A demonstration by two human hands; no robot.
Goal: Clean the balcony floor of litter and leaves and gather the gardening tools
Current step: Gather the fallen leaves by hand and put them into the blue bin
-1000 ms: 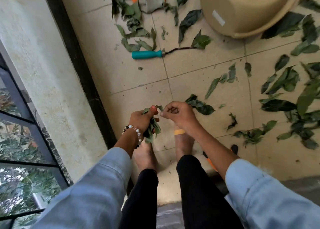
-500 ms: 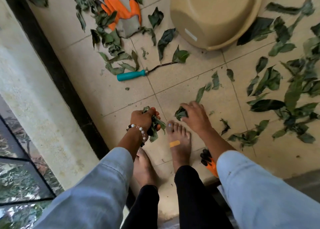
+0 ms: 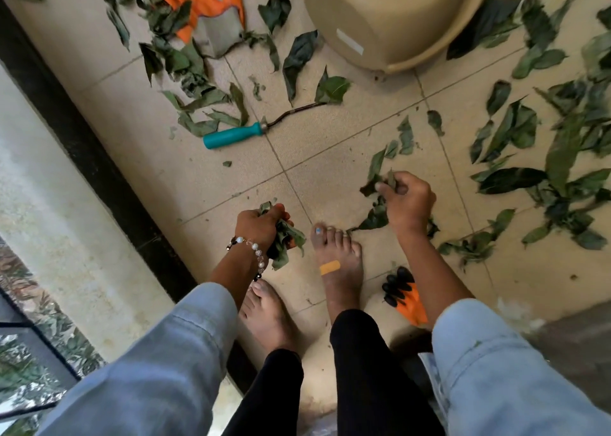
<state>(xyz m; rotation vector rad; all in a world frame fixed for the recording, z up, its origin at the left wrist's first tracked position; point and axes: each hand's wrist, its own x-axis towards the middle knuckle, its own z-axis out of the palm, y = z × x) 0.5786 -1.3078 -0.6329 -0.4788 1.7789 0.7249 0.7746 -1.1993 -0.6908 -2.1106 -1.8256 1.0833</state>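
Landmark: hand tool with teal handle [image 3: 233, 135], one, lying flat on the tiled floor [image 3: 211, 184], its dark metal shaft [image 3: 294, 111] running toward the tub, the tip hidden under a leaf [image 3: 332, 89].

Tub [image 3: 393, 22]: one, beige plastic, beyond and to the right of the tool, resting on the floor with its rim at the lower edge; a white label on its side.

Gloves: two. One orange and grey glove [image 3: 205, 9] beyond the tool, partly covered by leaves. One orange glove with black fingertips [image 3: 405, 298] on the near side of the tool, beside the right foot, partly hidden by the right forearm.

Loose leaves [image 3: 562, 158]: too many to count; one cluster just beyond the tool handle, a wider spread well to the right of the tool.

Left hand [image 3: 261, 225]: clenched round a bunch of leaves [image 3: 286, 240], on the near side of the tool; beaded bracelet [image 3: 254, 249] at the wrist.

Right hand [image 3: 408, 201]: fingers curled, pinching a few leaves [image 3: 377, 184] just above the floor, nearer and right of the tool.

Bare feet: two, below the hands; the right one [image 3: 340, 260] has an orange plaster [image 3: 330, 267].

Black strip [image 3: 82, 144] and pale wall left of the tool.
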